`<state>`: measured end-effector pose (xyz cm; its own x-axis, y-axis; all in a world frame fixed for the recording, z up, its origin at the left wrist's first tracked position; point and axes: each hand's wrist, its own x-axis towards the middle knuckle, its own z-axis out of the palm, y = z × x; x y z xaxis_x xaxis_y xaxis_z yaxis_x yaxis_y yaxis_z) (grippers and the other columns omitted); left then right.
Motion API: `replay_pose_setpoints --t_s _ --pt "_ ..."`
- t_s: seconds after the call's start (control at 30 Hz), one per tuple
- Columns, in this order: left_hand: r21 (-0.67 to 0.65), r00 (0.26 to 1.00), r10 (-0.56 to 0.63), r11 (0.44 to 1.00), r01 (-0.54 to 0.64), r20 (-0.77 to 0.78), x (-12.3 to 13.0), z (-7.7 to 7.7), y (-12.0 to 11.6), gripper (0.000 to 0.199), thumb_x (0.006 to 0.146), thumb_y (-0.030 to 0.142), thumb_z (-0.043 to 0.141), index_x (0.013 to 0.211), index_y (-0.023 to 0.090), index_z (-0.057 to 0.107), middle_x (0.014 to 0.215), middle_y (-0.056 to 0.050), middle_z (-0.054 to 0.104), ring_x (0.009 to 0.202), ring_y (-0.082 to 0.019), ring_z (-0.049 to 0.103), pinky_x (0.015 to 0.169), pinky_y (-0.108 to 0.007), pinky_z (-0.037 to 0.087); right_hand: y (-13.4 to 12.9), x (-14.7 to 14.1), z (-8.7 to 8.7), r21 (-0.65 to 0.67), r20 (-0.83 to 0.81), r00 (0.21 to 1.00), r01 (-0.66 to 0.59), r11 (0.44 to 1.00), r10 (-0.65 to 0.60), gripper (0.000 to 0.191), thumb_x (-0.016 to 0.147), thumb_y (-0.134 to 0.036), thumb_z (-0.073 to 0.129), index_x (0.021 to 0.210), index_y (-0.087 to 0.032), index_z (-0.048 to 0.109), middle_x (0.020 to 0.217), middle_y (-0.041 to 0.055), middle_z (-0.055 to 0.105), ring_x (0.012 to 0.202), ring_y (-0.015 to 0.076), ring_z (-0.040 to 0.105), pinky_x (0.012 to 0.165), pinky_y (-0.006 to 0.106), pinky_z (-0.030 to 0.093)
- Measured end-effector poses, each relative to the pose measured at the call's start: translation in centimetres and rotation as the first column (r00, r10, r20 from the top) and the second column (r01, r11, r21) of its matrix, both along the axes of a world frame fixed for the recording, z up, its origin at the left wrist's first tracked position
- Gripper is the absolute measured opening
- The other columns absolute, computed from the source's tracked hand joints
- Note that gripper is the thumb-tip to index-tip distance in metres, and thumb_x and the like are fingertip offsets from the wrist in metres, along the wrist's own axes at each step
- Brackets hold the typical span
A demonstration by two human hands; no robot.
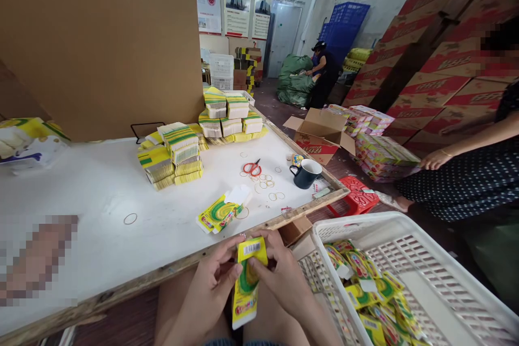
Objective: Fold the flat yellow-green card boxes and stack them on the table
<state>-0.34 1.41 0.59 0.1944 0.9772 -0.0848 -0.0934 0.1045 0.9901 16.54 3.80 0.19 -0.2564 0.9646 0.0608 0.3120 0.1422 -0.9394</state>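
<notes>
A yellow-green carton (249, 281) with a barcode near its top is held upright between my two hands, over my lap at the table's near edge. My left hand (214, 275) pinches its left side near the top. On its right side, the thumb of my right hand (284, 270) presses the front, fingers curled behind. Just beyond my hands, a few flat yellow cartons (219, 213) lie on the white table (170, 227). Bundled stacks of flat cartons (178, 151) stand farther back.
Red-handled scissors (252, 168), rubber bands (265, 181) and a dark mug (307, 174) lie towards the table's right corner. At right, a white basket (450, 259) holds several yellow cartons. A person stands far right beside pink boxes; another bends over green sacks (294, 86).
</notes>
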Motion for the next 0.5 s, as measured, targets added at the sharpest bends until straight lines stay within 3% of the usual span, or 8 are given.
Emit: replay_pose_setpoints --t_s 0.1,0.2,0.37,0.5 --pt "0.011 1.000 0.008 1.000 -0.008 -0.020 0.1 -0.2 0.0 0.046 0.087 0.034 0.060 0.131 0.024 0.053 0.132 -0.010 0.063 0.119 -0.027 0.059 0.100 -0.039 0.049 0.0 -0.2 -0.4 0.055 0.068 0.993 0.089 0.995 -0.093 0.038 0.078 -0.009 0.056 0.112 -0.025 0.058 0.105 0.0032 0.070 0.083 0.0223 0.070 0.070 0.032 0.054" --pt "0.014 0.999 0.028 1.000 -0.027 -0.028 -0.1 -0.2 0.0 0.046 0.087 0.034 0.060 0.131 0.024 0.052 0.131 -0.009 0.064 0.118 -0.026 0.060 0.098 -0.037 0.049 0.1 -0.2 -0.7 0.041 0.066 0.994 0.081 0.996 -0.084 0.039 0.079 -0.015 0.061 0.117 -0.025 0.057 0.103 0.0038 0.071 0.079 0.0218 0.070 0.066 0.030 0.055" --pt "-0.008 0.999 0.031 0.999 -0.031 0.005 -0.3 0.1 0.4 0.044 0.086 0.032 0.062 0.128 0.024 0.054 0.123 -0.009 0.069 0.113 -0.026 0.063 0.095 -0.036 0.050 0.5 0.8 -1.1 0.144 -0.100 0.995 0.043 0.989 -0.029 0.029 0.091 -0.031 0.056 0.117 -0.026 0.066 0.117 0.0086 0.067 0.108 0.0248 0.063 0.091 0.037 0.052" --pt "-0.032 0.997 -0.006 0.999 0.008 0.077 0.2 0.1 0.6 0.044 0.084 0.029 0.064 0.127 0.024 0.055 0.117 -0.008 0.072 0.108 -0.025 0.066 0.091 -0.035 0.052 0.7 1.0 -1.7 0.051 -0.298 0.954 0.057 0.997 -0.040 0.023 0.089 -0.032 0.061 0.107 -0.025 0.072 0.101 0.0084 0.072 0.096 0.0241 0.067 0.083 0.037 0.055"
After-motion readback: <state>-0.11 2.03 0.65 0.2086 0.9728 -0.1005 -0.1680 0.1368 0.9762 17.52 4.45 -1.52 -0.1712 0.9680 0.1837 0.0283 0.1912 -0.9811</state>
